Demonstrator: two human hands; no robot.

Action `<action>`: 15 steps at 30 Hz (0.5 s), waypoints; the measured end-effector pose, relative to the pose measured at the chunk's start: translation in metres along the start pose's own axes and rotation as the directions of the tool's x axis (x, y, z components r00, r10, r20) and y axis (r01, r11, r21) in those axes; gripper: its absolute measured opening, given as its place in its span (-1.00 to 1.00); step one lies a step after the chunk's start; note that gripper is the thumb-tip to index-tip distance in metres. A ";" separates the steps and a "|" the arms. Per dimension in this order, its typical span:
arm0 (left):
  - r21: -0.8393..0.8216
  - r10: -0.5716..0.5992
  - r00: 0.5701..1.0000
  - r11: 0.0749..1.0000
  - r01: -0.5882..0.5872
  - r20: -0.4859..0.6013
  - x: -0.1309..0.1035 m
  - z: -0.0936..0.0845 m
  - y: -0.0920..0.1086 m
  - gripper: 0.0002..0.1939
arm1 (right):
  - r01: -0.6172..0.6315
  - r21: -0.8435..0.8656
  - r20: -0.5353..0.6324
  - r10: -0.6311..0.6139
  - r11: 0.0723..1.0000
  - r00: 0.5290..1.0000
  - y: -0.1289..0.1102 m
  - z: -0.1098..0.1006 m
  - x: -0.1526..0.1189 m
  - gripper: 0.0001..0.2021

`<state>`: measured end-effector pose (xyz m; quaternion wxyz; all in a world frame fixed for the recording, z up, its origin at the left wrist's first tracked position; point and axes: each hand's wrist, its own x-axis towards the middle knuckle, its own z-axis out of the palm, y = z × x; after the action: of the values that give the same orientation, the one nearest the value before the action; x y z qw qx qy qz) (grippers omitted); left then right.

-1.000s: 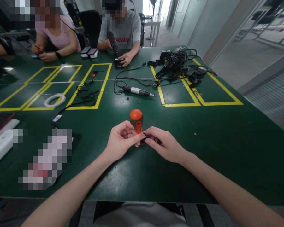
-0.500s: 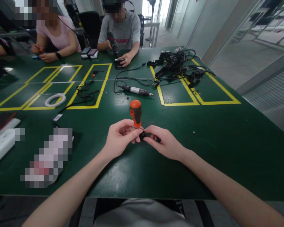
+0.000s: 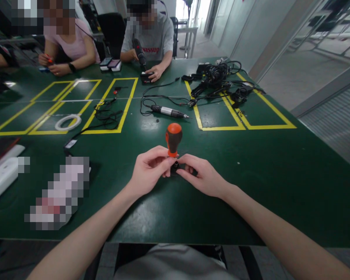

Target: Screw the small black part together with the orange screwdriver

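Orange and dark grey, a round-topped screwdriver [image 3: 174,139] stood almost straight up over the shiny green counter [image 3: 221,225], and the left hand [image 3: 148,170] had its thumb and fingers pinched nearly closed around it, just below the handle. Close beside it, the right hand [image 3: 203,175] had its thumb and fingers bent close together on a small black piece [image 3: 175,168], mostly hidden by the fingers. Farther out lay a thin black and silver pen-shaped tool [image 3: 169,112] and a flat white ring [image 3: 58,126].
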<state>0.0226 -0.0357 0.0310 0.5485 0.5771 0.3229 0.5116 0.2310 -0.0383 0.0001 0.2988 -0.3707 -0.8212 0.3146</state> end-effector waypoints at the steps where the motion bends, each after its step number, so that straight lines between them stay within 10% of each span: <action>1: 0.006 -0.012 1.000 1.000 0.012 -0.012 0.000 0.001 0.001 -0.70 | -0.003 0.004 0.001 0.003 1.000 1.000 0.000 0.000 0.000 -0.85; 15: -0.036 -0.055 0.996 0.998 0.058 0.063 -0.001 0.003 0.006 -0.64 | -0.012 0.021 0.009 0.012 1.000 1.000 0.000 -0.001 -0.002 -0.92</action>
<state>0.0244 -0.0391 0.0364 0.5834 0.5728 0.3120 0.4839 0.2327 -0.0394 0.0004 0.2972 -0.3711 -0.8168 0.3268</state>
